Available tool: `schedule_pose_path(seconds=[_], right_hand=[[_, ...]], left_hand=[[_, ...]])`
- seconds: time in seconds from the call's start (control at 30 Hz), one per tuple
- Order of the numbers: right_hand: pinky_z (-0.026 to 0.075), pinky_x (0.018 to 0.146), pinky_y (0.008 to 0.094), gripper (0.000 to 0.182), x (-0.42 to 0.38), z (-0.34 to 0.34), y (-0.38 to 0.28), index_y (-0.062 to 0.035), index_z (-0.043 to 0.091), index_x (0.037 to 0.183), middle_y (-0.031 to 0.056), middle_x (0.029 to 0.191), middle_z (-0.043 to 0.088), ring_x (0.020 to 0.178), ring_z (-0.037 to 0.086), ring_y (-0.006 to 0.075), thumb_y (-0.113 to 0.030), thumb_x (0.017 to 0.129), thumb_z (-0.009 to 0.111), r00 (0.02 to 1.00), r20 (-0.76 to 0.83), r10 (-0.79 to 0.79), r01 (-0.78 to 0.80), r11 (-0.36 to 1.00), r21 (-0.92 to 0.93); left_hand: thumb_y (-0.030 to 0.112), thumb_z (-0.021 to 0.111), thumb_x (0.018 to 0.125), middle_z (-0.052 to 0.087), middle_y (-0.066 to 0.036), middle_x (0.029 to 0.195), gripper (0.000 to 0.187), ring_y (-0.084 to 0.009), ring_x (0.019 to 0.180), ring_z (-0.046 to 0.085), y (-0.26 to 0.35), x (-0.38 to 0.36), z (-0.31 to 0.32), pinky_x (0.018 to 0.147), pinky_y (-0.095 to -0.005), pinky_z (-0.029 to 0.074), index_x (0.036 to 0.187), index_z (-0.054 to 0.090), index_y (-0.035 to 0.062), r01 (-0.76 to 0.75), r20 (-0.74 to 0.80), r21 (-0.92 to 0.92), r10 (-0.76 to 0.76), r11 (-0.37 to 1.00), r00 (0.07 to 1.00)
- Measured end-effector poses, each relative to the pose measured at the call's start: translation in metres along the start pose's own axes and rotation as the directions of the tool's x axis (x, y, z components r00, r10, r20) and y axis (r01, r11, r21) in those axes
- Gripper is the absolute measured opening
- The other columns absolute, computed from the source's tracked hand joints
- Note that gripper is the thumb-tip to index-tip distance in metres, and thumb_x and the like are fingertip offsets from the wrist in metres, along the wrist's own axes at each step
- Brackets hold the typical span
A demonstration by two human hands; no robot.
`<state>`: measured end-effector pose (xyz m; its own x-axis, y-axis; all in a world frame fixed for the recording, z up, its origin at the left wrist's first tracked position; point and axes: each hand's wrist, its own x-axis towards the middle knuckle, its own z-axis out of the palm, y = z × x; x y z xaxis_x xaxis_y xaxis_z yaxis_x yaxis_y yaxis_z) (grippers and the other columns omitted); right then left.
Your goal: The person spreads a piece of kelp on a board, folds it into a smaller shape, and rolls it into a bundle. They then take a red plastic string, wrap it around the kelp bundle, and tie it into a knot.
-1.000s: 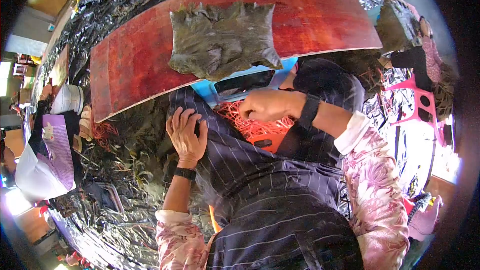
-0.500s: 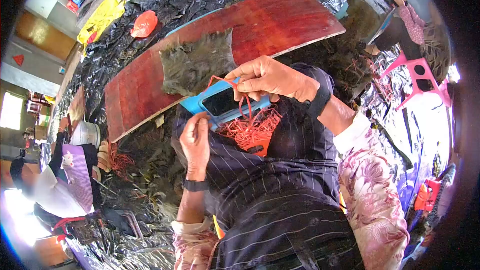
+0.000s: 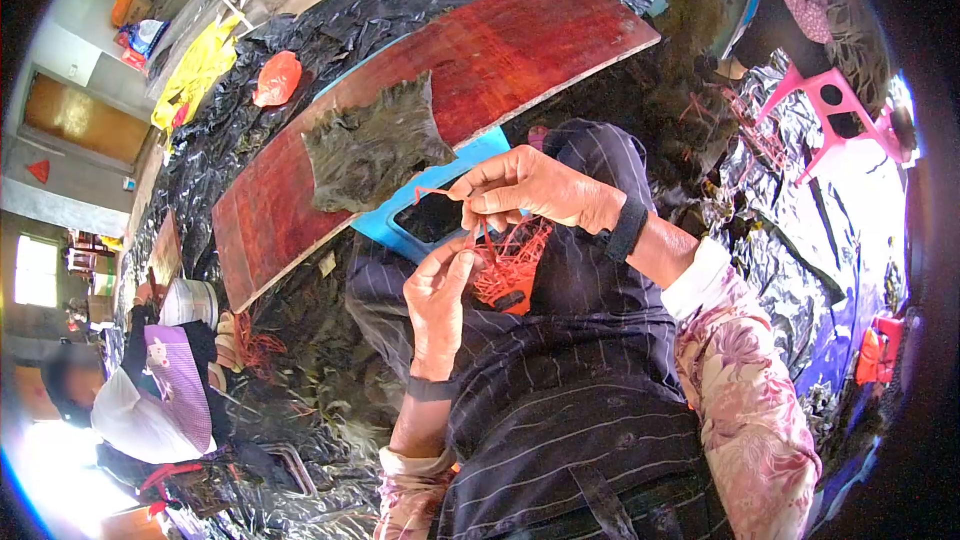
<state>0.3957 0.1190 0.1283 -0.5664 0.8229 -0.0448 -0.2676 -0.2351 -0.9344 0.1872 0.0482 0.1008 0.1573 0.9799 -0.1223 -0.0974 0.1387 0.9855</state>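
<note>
My right hand (image 3: 545, 192) pinches a red plastic string (image 3: 477, 233) between thumb and fingers, and a short end sticks out to the left. Below it, my left hand (image 3: 437, 305) has thumb and forefinger closed on the hanging part of that string. A tangled heap of red strings (image 3: 518, 258) fills an orange-red holder (image 3: 517, 302) in my lap. Just beyond my hands is a blue plastic stool (image 3: 385, 230) with a dark opening in its top. A dark, wrinkled, leaf-like sheet (image 3: 375, 145) lies over the near edge of a red board (image 3: 520, 45).
Black plastic sheeting (image 3: 340, 35) covers the floor. A person (image 3: 165, 370) sits at the left near a white bucket (image 3: 190, 302); another person (image 3: 795, 20) is at upper right. A pink stool (image 3: 835, 120) stands on the right. Beyond the board lies an orange-red bag (image 3: 277, 78).
My left hand has moved right and up to the string and closed on it. My right hand still pinches the string. The view has turned slightly.
</note>
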Motion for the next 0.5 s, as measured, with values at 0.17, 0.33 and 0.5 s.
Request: schedule_pose_path(seconds=[0.17,0.33,0.5], right_hand=[[0.047,0.054,0.0203,0.017,0.0,-0.001,0.013,-0.0028,0.065,0.107,0.0093,0.095,0.073,0.071,0.068,0.0111,-0.016,0.097,0.06,0.999,-0.035,0.028,-0.025,0.998,0.059],[0.047,0.05,0.018,0.016,-0.004,0.002,0.019,-0.0052,0.06,0.107,0.0131,0.098,0.073,0.065,0.069,0.0121,-0.019,0.099,0.056,0.987,-0.097,0.129,-0.129,0.992,0.01],[0.046,0.048,0.0191,0.017,-0.004,-0.012,0.033,-0.0016,0.058,0.106,0.0094,0.086,0.071,0.063,0.069,0.0116,-0.017,0.099,0.054,0.969,-0.197,0.152,-0.174,0.979,-0.105]], left_hand=[[0.015,0.06,0.097,0.065,-0.003,0.077,0.021,-0.01,0.067,0.058,-0.002,-0.004,-0.001,0.058,-0.0221,0.043,0.112,0.064,0.0008,-0.084,-0.049,-0.048,0.082,0.995,0.995],[0.015,0.058,0.098,0.053,0.002,0.067,0.014,-0.0066,0.056,0.046,-0.005,-0.011,-0.01,0.05,-0.0207,0.037,0.108,0.064,0.0058,-0.095,-0.143,-0.168,0.071,0.981,0.987],[0.014,0.058,0.099,0.049,0.003,0.067,0.014,-0.0056,0.055,0.042,-0.002,-0.014,-0.042,0.049,-0.021,0.034,0.108,0.062,0.0031,-0.142,-0.241,-0.257,0.079,0.956,0.967]])
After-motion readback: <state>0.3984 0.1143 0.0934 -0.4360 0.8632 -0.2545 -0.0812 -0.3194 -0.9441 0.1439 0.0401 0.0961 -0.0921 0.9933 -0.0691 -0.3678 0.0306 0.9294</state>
